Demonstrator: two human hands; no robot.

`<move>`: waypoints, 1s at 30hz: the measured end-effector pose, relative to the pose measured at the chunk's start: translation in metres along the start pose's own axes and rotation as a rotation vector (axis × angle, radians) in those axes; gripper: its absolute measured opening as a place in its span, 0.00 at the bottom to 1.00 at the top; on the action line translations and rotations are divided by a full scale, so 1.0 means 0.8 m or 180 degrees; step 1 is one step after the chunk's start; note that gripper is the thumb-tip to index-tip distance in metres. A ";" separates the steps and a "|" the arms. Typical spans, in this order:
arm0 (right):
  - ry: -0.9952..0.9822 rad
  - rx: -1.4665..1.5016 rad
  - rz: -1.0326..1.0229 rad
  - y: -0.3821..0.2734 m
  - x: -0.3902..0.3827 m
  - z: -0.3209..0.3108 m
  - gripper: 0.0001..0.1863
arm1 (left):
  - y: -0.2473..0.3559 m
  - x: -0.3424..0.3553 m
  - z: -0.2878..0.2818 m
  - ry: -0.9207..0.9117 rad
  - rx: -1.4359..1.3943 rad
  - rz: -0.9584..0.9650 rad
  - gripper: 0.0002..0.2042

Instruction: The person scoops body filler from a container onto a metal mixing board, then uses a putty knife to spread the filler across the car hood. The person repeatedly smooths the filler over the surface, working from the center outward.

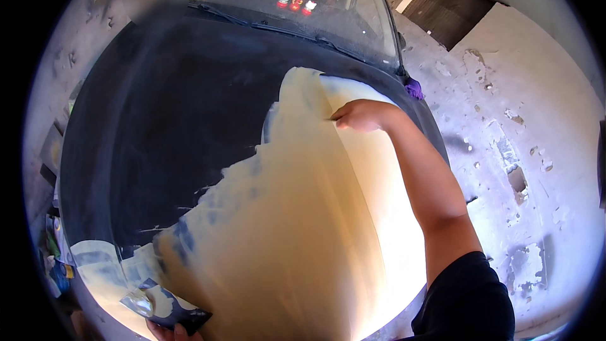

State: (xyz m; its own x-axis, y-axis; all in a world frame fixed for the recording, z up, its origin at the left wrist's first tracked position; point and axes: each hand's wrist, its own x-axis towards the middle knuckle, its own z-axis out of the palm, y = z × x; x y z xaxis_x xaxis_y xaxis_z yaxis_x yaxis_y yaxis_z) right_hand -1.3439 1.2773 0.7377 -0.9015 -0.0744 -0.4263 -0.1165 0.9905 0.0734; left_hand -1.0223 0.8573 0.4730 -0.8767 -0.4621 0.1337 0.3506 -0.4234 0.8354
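Note:
A dark car hood [170, 113] fills the middle of the view. Pale cream filler [278, 215] coats its near and right side, with a ragged, streaky left edge. My right arm reaches far over the hood, and my right hand [369, 115] is closed round a thin, dark-edged spreader [332, 119], mostly hidden by the fingers. The spreader meets the coated surface near the crease on the right. Low at the left, my left hand [172, 333] grips a dark mixing board [183, 314] from below. A lump of pale filler [144, 303] lies on that board.
Beyond the hood rise the wipers [240, 22] and windshield [341, 12], with small red and white ornaments [295, 4] behind the glass. A purple cloth [414, 88] hangs by the hood's far right corner. Pale, patchy floor [505, 145] lies to the right; assorted items [60, 265] sit at left.

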 end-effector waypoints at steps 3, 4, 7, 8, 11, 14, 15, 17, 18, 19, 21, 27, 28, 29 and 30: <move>0.0273 -0.0145 0.0122 0.034 0.034 -0.029 0.25 | 0.002 0.001 0.011 0.0044 0.0037 0.0091 0.32; 0.0282 -0.0285 0.0230 0.043 0.048 -0.038 0.24 | 0.006 0.003 0.021 0.0051 0.0088 0.0045 0.30; 0.0228 0.0396 0.0862 0.041 0.084 -0.055 0.24 | 0.042 0.017 0.061 -0.0072 0.0353 -0.0267 0.26; 0.0197 0.0377 0.1003 0.042 0.101 -0.062 0.23 | 0.031 0.011 0.031 -0.0381 0.1046 0.0065 0.26; 0.0228 0.0418 0.1303 0.037 0.138 -0.065 0.24 | 0.038 0.012 0.051 0.0165 0.0448 -0.0254 0.26; 0.0431 0.0640 0.1240 0.001 0.156 -0.072 0.26 | 0.028 0.006 0.030 0.0290 0.0608 -0.0183 0.28; 0.0415 0.0622 0.1317 -0.010 0.160 -0.074 0.25 | 0.033 -0.002 0.035 0.0727 0.0531 -0.0607 0.30; 0.0385 0.0554 0.1362 -0.025 0.170 -0.076 0.25 | 0.045 0.001 0.047 0.0546 0.0575 -0.0690 0.31; 0.0370 0.0504 0.1331 -0.029 0.174 -0.078 0.25 | 0.048 0.005 0.050 0.0447 0.0593 -0.0728 0.31; 0.0355 0.0454 0.1301 -0.031 0.178 -0.079 0.25 | 0.046 -0.001 0.043 0.0512 0.0669 -0.0784 0.32; 0.0298 0.0491 0.1271 -0.033 0.183 -0.081 0.25 | 0.049 0.004 0.057 0.0571 0.0593 -0.0662 0.32; -0.0006 0.0517 0.1160 -0.016 0.181 -0.071 0.24 | 0.042 0.005 0.053 0.0384 0.0822 -0.0485 0.31; -0.0032 0.0450 0.1106 -0.021 0.174 -0.064 0.24 | 0.042 0.005 0.050 0.0324 0.0792 -0.0490 0.31; -0.0073 0.0349 0.0914 -0.040 0.162 -0.061 0.24 | 0.045 0.003 0.047 0.0262 0.0693 -0.0483 0.31; -0.0100 0.0366 0.0694 -0.039 0.149 -0.055 0.24 | 0.045 0.006 0.053 0.0233 0.0584 -0.0370 0.30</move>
State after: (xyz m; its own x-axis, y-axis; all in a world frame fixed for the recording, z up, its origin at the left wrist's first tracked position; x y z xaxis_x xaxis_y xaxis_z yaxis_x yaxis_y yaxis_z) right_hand -1.4661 1.2326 0.7241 -0.8866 0.1445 -0.4395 0.1293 0.9895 0.0646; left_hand -1.0280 0.8728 0.5259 -0.8791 -0.4766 -0.0027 0.1768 -0.3313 0.9268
